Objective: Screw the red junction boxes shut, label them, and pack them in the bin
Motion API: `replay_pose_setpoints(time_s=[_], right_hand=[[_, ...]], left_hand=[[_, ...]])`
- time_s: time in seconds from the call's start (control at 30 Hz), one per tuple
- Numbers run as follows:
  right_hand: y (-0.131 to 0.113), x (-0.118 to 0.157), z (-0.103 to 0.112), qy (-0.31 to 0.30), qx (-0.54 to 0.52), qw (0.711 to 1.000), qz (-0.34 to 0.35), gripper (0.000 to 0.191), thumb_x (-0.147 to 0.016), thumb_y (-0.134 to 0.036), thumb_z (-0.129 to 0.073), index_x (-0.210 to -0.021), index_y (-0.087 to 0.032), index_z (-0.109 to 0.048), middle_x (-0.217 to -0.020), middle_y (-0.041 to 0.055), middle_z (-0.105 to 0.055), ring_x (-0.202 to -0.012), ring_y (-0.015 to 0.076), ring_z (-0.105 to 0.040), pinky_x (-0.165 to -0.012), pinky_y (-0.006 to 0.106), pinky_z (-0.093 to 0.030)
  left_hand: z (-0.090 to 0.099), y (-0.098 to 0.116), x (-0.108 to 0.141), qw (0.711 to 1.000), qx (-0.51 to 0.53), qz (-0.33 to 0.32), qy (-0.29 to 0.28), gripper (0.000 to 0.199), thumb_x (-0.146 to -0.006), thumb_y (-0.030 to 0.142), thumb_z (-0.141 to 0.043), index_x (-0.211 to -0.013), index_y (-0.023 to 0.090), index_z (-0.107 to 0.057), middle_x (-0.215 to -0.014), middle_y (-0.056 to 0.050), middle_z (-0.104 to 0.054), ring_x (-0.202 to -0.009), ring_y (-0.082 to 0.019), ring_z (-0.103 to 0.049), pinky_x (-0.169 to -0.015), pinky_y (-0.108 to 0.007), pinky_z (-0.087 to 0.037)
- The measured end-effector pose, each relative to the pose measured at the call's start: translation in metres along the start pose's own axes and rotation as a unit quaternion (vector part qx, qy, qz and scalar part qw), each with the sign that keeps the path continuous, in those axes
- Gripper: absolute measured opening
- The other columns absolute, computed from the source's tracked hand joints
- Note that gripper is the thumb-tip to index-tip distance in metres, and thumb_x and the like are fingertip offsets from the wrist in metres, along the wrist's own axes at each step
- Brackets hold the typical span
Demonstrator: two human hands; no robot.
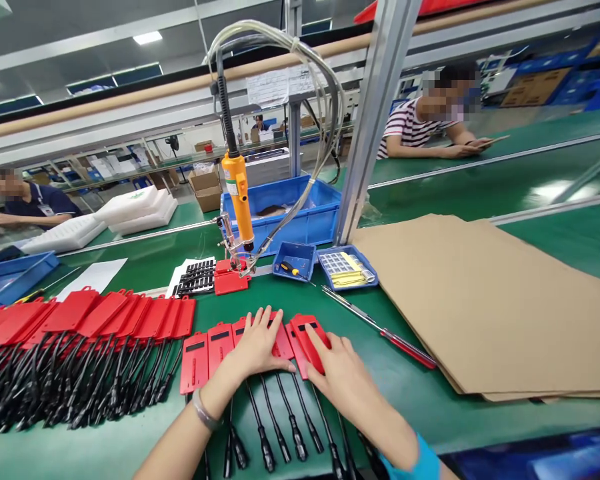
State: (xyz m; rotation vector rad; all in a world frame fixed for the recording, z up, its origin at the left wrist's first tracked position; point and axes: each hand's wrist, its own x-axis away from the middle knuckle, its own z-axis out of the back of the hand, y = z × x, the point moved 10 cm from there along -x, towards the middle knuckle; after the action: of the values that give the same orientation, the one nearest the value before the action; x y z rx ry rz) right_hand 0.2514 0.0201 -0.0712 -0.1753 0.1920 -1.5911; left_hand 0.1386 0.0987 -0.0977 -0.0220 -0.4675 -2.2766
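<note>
Blue sleeve (423,460) on the right arm is closest to the lens. Looks to me like the step in hand is lining up red cases on the green bench (95,455): left hand (261,345) lies over the middle ones, fingers spread. Right hand (344,368) has index and thumb apart on a red case (313,353) right of those; can't tell if they're pinching. It overlaps its neighbor, so I'd guess the next move calls for a gentle sideways nudge. Its long axis points away from the wearer, far end leaning left.
</note>
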Motion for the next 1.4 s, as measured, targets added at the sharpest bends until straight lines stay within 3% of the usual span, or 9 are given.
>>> replay_pose_setpoints(time_s=[0.23,0.4,0.63,0.8,0.9,1.0,1.17,1.3,1.4], right_hand=[[0.005,-0.007,-0.025,0.010,0.000,1.000,-0.004,0.078,-0.073,-0.019,-0.068,-0.147,-0.015,-0.043,-0.118,0.0225,-0.057,-0.096,0.0370,-0.057,-0.078,0.047,-0.054],[0.036,-0.015,-0.021,-0.015,-0.249,0.968,-0.028,0.078,-0.075,-0.026,-0.056,-0.150,-0.020,-0.035,-0.123,0.0148,-0.060,-0.108,0.0320,-0.059,-0.095,0.047,-0.048],[-0.030,-0.013,-0.025,-0.013,-0.642,0.767,-0.001,0.096,-0.072,-0.043,-0.072,-0.153,-0.025,-0.023,-0.157,0.0078,-0.028,-0.142,0.0259,-0.028,-0.117,0.043,-0.026],[-0.067,0.005,-0.051,-0.110,-0.808,0.575,-0.072,0.094,-0.064,-0.037,-0.081,-0.147,-0.025,-0.040,-0.140,0.0096,-0.053,-0.132,0.0326,-0.044,-0.109,0.043,-0.038],[-0.068,0.012,-0.068,-0.157,-0.857,0.477,-0.117,0.085,-0.062,-0.039,-0.084,-0.139,-0.026,-0.051,-0.128,0.0087,-0.063,-0.123,0.0335,-0.054,-0.104,0.043,-0.044],[-0.050,0.015,-0.090,-0.179,-0.858,0.440,-0.195,0.077,-0.065,-0.044,-0.084,-0.132,-0.020,-0.056,-0.110,0.0108,-0.071,-0.106,0.0319,-0.065,-0.094,0.042,-0.051],[-0.015,0.007,-0.092,-0.116,-0.874,0.402,-0.248,0.058,-0.075,-0.053,-0.074,-0.117,-0.015,-0.063,-0.115,0.0131,-0.069,-0.095,0.0288,-0.069,-0.076,0.037,-0.060],[-0.007,0.004,-0.088,-0.088,-0.907,0.336,-0.237,0.061,-0.076,-0.065,-0.068,-0.115,-0.018,-0.064,-0.122,0.0137,-0.066,-0.101,0.0264,-0.068,-0.077,0.033,-0.061],[0.001,0.014,-0.097,-0.098,-0.894,0.354,-0.256,0.075,-0.069,-0.061,-0.076,-0.129,-0.021,-0.055,-0.123,0.0113,-0.066,-0.108,0.0293,-0.065,-0.080,0.035,-0.062]], left_hand=[[0.015,0.003,0.019,0.994,0.069,-0.081,0.039,0.122,-0.058,0.050,-0.085,-0.153,0.018,-0.017,-0.152,-0.022,-0.030,-0.142,-0.036,-0.026,-0.114,-0.054,-0.026],[0.025,0.020,0.033,0.986,0.073,-0.104,0.110,0.128,-0.059,0.036,-0.081,-0.154,0.020,0.002,-0.155,-0.017,-0.026,-0.139,-0.037,-0.027,-0.111,-0.053,-0.032],[0.045,0.067,0.056,0.975,-0.033,-0.102,0.196,0.121,-0.053,0.016,-0.059,-0.153,0.012,0.009,-0.156,-0.024,-0.018,-0.133,-0.047,-0.032,-0.105,-0.065,-0.029],[0.052,0.101,0.065,0.966,0.024,-0.189,0.176,0.122,-0.049,0.009,-0.052,-0.153,0.014,0.012,-0.161,-0.017,-0.003,-0.141,-0.041,-0.022,-0.112,-0.060,-0.023],[0.062,0.096,0.066,0.962,0.109,-0.197,0.152,0.115,-0.060,0.016,-0.055,-0.153,0.016,0.012,-0.162,-0.011,-0.004,-0.147,-0.037,-0.009,-0.116,-0.058,-0.009],[0.067,0.065,0.067,0.968,0.186,-0.134,0.099,0.101,-0.079,0.038,-0.060,-0.155,0.019,0.004,-0.162,-0.009,-0.001,-0.148,-0.033,-0.003,-0.118,-0.053,-0.010],[0.029,-0.037,0.074,0.970,0.099,0.217,0.055,0.095,-0.085,0.062,-0.053,-0.154,0.009,-0.013,-0.158,-0.023,-0.006,-0.146,-0.041,0.001,-0.114,-0.063,-0.012],[0.001,-0.020,0.065,0.968,-0.045,0.227,0.095,0.099,-0.078,0.071,-0.057,-0.152,0.014,-0.024,-0.157,-0.023,-0.016,-0.145,-0.045,-0.003,-0.110,-0.071,-0.006],[-0.010,0.010,0.056,0.967,-0.076,0.215,0.111,0.090,-0.078,0.061,-0.066,-0.150,0.018,-0.033,-0.151,-0.023,-0.034,-0.141,-0.046,-0.021,-0.110,-0.066,-0.020]])
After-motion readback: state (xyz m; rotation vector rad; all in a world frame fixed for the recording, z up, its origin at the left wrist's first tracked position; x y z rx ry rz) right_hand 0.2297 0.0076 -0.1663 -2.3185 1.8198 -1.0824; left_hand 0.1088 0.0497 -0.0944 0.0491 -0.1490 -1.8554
